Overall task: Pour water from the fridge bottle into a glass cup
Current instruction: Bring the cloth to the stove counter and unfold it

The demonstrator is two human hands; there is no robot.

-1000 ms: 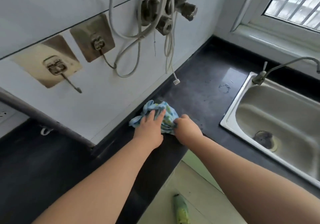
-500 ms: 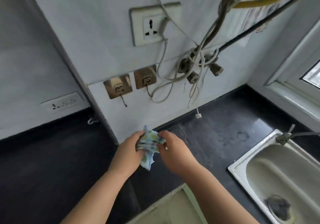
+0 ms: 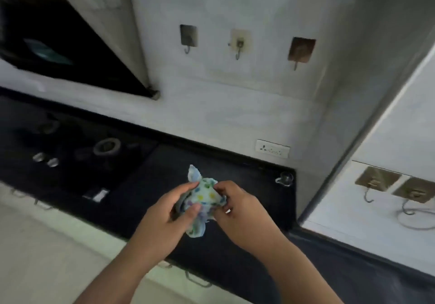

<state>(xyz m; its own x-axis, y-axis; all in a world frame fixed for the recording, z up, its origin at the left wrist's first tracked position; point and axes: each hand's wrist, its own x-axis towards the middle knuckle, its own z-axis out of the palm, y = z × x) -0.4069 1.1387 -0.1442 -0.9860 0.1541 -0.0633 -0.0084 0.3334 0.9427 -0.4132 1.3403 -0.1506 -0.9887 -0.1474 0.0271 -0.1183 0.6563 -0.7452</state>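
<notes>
Above a dark desk (image 3: 235, 169) that runs along a pale wall, two bare hands are meeting in the middle of the view. The left hand (image 3: 164, 219) and the right hand (image 3: 240, 214) are both pinching a small crumpled cloth (image 3: 204, 200), light blue with coloured dots, held in the air and not touching the desk. The fingers (image 3: 191, 210) of each hand are curling closed on the cloth, so neither hand is free.

No bottle and no fridge are showing anywhere. A small clear object, possibly a glass cup (image 3: 284, 178), is standing near the back right corner of the desk, too blurred to be sure. A hob (image 3: 70, 148) is sitting to the left, and hooks (image 3: 239, 44) are hanging on the wall above.

The whole picture is smeared, as if the head is turning fast. The risks, as a judgement: with both hands occupied, pouring cannot begin until the cloth is put down; a hurried reach could knock the clear object off its corner; and a damp cloth could be leaving the fingers slippery for gripping a cold bottle.
</notes>
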